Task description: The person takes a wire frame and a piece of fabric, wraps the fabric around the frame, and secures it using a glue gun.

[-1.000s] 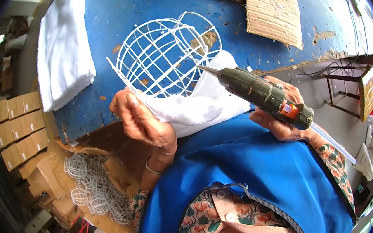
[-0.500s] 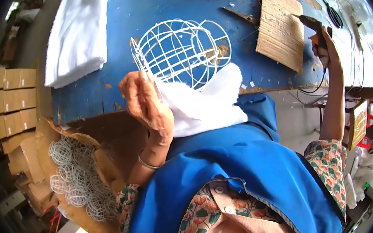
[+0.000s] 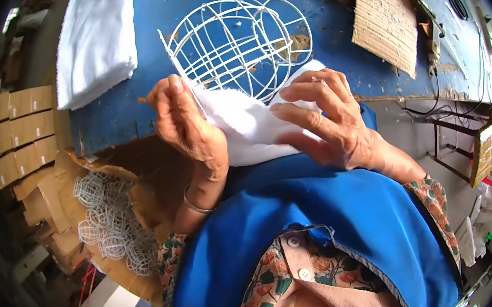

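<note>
At your far left, small brown boxes [image 3: 22,138] sit stacked; nearer, an open carton [image 3: 66,187] holds a heap of round white wire cages [image 3: 111,215]. Next comes a thick, soft pile of white cloth [image 3: 95,46] on the chipped blue table [image 3: 151,19]. Your left hand [image 3: 188,123] has its fingertips closed on the rim of a rounded wire frame [image 3: 226,50], which extends from them over the table edge. Fuzzy white fabric [image 3: 248,120] covers its near side, between your hands. Your right hand [image 3: 335,120] spreads its curved fingers over that fabric; you cannot tell how firmly they touch. Rightmost lie ridged cardboard [image 3: 384,16] and a dark glue gun [image 3: 427,23].
</note>
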The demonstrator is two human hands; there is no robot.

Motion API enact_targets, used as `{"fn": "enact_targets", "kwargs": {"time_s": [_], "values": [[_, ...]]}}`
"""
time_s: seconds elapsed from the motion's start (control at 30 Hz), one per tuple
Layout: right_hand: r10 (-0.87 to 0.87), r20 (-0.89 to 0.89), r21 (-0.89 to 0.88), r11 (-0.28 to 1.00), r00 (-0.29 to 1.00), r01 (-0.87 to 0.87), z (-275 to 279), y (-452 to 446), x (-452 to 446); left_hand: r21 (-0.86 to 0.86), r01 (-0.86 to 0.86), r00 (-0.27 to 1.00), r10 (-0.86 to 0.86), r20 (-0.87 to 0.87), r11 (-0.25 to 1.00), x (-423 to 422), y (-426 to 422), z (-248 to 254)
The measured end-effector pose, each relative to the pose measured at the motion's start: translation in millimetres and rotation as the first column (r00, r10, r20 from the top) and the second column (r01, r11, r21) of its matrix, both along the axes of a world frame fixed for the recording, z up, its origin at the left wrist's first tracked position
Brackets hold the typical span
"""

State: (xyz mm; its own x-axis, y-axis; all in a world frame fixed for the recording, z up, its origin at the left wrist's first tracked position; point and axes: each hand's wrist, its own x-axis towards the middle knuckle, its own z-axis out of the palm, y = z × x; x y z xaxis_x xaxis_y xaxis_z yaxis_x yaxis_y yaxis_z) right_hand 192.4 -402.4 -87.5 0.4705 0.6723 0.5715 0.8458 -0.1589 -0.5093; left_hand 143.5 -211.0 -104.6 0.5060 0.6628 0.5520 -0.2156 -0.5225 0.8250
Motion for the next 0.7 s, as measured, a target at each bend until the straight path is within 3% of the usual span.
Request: {"fn": "enact_targets", "kwargs": {"time_s": [0.13, 0.23, 0.3, 0.37, 0.4, 0.5, 0.53, 0.63, 0.7], "values": [[0.018, 0.108, 0.037, 0.999, 0.994, -0.022, -8, 10, 5, -0.163, 0.073, 0.997, -0.075, -0.011, 0.984, -1, -3, 10], [0.029, 0.116, 0.203, 0.978, 0.993, -0.052, -4, 10, 7, -0.286, 0.127, 0.992, -0.122, 0.033, 0.950, -2, -3, 10], [0.093, -0.160, 0.364, 0.931, 0.983, -0.029, -1, 5, 5, -0.181, 0.104, 0.994, -0.110, -0.026, 0.978, -4, 0, 8], [0.055, -0.296, 0.377, 0.924, 0.954, 0.064, 0, 2, 1, -0.151, 0.073, 0.997, -0.076, -0.012, 0.986, -2, 2, 5], [0.069, -0.410, 0.320, 0.945, 0.909, 0.073, 0, -3, 2, -0.194, 0.070, 0.997, -0.072, -0.002, 0.978, -1, 1, 7], [-0.001, -0.463, 0.215, 0.970, 0.886, 0.113, 13, -3, 2, -0.181, 0.098, 0.995, -0.100, 0.001, 0.979, -2, 0, 7], [-0.062, -0.417, 0.126, 0.984, 0.907, 0.125, 25, -1, 2, -0.121, 0.078, 0.995, -0.085, -0.050, 0.990, -3, -1, 9], [-0.099, -0.205, 0.001, 0.995, 0.974, 0.101, 31, 9, 6, -0.238, 0.110, 0.994, -0.111, 0.011, 0.965, 0, -9, 16], [-0.103, -0.191, 0.028, 0.994, 0.976, 0.110, 34, 15, 5, -0.203, 0.107, 0.994, -0.109, 0.000, 0.973, 0, -7, 14]]}}
